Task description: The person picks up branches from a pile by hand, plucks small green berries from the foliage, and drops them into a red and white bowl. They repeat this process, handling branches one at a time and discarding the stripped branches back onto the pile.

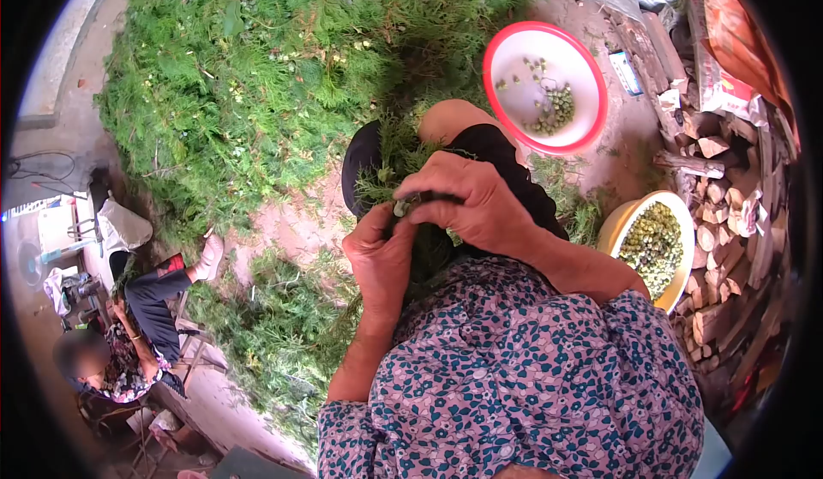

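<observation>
Over my lap, a feathery green conifer sprig point(393, 155) rises between my two hands. My left hand point(377, 256) is closed, thumb and fingers pinching at the sprig's lower part. Close against it, my right hand point(471, 200) is closed too, with thumb and forefinger curled in a pinch at a small green cone point(400, 209). The fingertips nearly meet, and my right hand covers part of the sprig. To the upper right stands a white basin point(523, 59) with a red rim, holding a small heap of green cones point(553, 110).
A yellowish tub point(613, 226) of green cones stands at my right, beside stacked firewood point(716, 196). Cut conifer branches point(249, 84) form a large pile ahead, with a smaller heap point(283, 333) at left. Another person point(146, 333) sits at the far left.
</observation>
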A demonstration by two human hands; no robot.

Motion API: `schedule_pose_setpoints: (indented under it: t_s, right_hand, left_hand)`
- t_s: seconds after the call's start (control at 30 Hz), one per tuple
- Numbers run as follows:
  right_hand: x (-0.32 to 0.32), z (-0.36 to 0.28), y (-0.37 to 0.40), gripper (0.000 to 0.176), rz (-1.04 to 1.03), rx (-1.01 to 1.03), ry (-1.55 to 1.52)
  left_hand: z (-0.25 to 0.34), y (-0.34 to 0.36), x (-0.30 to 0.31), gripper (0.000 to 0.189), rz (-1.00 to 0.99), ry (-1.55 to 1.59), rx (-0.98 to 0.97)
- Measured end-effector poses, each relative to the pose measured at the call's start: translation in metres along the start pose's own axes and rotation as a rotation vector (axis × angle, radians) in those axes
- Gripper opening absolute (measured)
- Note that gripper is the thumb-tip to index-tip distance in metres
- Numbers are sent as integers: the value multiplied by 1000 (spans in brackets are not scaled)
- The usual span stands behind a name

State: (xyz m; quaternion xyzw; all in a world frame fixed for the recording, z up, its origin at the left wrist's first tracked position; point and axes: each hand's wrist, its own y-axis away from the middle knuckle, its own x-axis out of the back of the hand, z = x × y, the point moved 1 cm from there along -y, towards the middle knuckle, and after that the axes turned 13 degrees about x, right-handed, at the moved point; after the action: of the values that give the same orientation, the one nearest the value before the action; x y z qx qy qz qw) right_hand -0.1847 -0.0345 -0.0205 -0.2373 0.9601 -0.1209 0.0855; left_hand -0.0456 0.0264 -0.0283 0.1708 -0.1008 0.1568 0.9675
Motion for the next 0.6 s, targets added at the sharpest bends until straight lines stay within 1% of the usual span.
schedule_pose_setpoints:
  t_s: [0.03, 0.17, 0.2, 0.27, 0.3, 0.37, 0.4, 0.47, 0.53, 0.57, 0.6]
  right_hand:
    - [-3, 5, 1, 19, -62, 323, 331]
    - [-6, 9, -1, 21, -80, 276, 331]
    - [-8, 11, 0, 21, -80, 275, 331]
    - [-12, 14, 1, 11, 11, 268, 307]
    - [-11, 12, 1, 11, 13, 269, 308]
    - [-7, 8, 0, 11, 38, 82, 243]
    - [-2, 4, 0, 11, 39, 84, 242]
    - [13, 0, -1, 16, 146, -322, -278]
    - [31, 0, -4, 21, 368, -230, -472]
    - [44, 2, -4, 22, 452, -278, -408]
    - [60, 6, -3, 24, 535, -327, -343]
  left_hand:
    - [-2, 0, 0, 5, 13, -57, -88]
    - [-5, -2, -1, 6, 9, -91, -99]
    - [-3, -1, -1, 6, 11, -146, -106]
    - [-2, -1, -1, 6, 12, -201, -116]
    - [-2, -1, -1, 6, 2, -188, -140]
    - [-1, -1, -1, 6, -7, -175, -163]
    - [1, 0, -2, 7, -11, -143, -142]
    - [2, 1, -1, 7, -16, -112, -122]
    - [-1, 1, 4, 6, 2, 138, -7]
    - [1, 1, 7, 6, 3, 136, -7]
    - [4, 2, 12, 5, 21, 214, 99]
